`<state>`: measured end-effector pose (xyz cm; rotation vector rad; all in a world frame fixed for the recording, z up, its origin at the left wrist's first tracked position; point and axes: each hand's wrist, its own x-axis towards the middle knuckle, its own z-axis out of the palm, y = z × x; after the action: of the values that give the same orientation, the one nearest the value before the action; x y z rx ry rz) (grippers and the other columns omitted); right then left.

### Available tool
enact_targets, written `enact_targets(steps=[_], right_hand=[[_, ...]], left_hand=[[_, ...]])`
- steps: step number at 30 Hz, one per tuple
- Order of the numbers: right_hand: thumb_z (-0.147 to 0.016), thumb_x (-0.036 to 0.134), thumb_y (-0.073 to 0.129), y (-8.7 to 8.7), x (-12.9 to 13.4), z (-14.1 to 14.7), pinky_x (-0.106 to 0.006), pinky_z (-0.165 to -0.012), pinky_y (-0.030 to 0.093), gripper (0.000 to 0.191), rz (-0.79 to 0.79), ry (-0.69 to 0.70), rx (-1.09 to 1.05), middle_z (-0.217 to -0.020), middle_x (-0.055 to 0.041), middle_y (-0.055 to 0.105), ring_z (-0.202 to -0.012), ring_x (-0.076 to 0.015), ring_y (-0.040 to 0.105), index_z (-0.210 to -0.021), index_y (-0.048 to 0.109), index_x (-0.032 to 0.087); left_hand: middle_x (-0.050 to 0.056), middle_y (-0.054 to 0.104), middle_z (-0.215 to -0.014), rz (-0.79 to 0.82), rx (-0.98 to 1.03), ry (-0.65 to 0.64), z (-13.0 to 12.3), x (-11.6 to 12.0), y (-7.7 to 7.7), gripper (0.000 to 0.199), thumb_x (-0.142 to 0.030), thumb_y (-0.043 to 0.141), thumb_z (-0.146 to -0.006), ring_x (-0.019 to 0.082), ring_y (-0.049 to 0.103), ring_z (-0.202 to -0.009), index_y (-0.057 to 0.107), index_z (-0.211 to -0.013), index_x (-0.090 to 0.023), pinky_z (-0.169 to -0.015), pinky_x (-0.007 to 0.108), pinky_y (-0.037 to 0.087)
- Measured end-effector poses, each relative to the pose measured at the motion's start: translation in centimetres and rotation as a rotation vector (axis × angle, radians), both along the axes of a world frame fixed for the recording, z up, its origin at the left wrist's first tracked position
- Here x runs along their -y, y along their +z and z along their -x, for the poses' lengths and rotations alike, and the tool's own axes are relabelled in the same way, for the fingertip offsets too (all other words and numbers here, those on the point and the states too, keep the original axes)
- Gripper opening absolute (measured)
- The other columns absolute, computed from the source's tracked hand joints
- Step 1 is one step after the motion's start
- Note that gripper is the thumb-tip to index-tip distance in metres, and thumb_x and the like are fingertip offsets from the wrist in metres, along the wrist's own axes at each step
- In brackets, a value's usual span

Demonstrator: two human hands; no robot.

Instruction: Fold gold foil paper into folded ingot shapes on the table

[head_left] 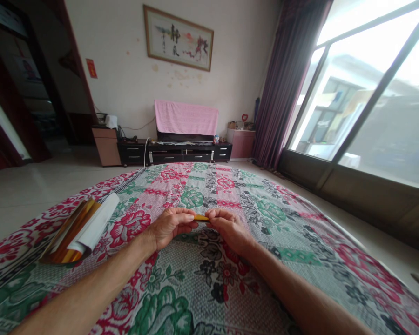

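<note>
One gold piece [201, 217] sits clamped between my left grip [171, 226] and right grip [229, 228], apparently being shaped, next needing even pressure; sheets [79, 231], nine o'clock.

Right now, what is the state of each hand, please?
Left hand: closed, fingers holding one end of the small gold-coloured piece.
Right hand: closed, fingers holding its other end.

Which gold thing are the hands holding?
The small gold piece, held by left hand and right hand; the larger gold sheets lie untouched at the left.

Golden piece [201, 217] in both hands [172, 225] [232, 228]
</note>
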<state>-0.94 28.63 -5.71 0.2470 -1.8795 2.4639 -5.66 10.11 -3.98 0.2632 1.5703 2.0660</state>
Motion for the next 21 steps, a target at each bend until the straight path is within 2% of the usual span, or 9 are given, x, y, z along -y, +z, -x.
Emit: enact_targets(steps=[4, 8, 21], right_hand=[[-0.065, 0.022, 0.064, 0.04, 0.02, -0.02, -0.027, -0.069, 0.038, 0.009, -0.012, -0.003, 0.012, -0.078, -0.0006, 0.060, -0.072, -0.0138, 0.051, -0.074, 0.065, 0.019], [-0.063, 0.018, 0.065, 0.08, 0.07, -0.11, -0.026, -0.069, 0.037, 0.015, -0.052, -0.009, -0.011, -0.082, 0.0005, 0.061, -0.073, -0.0134, 0.051, -0.078, 0.063, 0.020], [-0.067, 0.023, 0.065, -0.09, 0.05, 0.00, -0.025, -0.065, 0.035, 0.012, -0.077, -0.020, -0.038, -0.076, 0.0014, 0.059, -0.068, -0.0111, 0.049, -0.079, 0.062, 0.019]], left_hand=[[0.003, 0.068, -0.073, 0.003, -0.001, 0.009, 0.10, 0.02, -0.10, 0.018, -0.014, 0.071, -0.062, 0.012, 0.065, -0.064, 0.065, -0.079, -0.012, -0.058, 0.019, 0.050], [0.003, 0.067, -0.075, -0.009, -0.003, 0.012, 0.10, 0.01, -0.09, 0.020, -0.016, 0.072, -0.061, 0.012, 0.065, -0.067, 0.065, -0.080, -0.012, -0.059, 0.018, 0.050], [0.002, 0.067, -0.074, -0.007, -0.010, 0.017, 0.18, 0.02, -0.38, 0.019, -0.014, 0.071, -0.065, 0.011, 0.065, -0.066, 0.064, -0.082, -0.012, -0.059, 0.017, 0.051]])
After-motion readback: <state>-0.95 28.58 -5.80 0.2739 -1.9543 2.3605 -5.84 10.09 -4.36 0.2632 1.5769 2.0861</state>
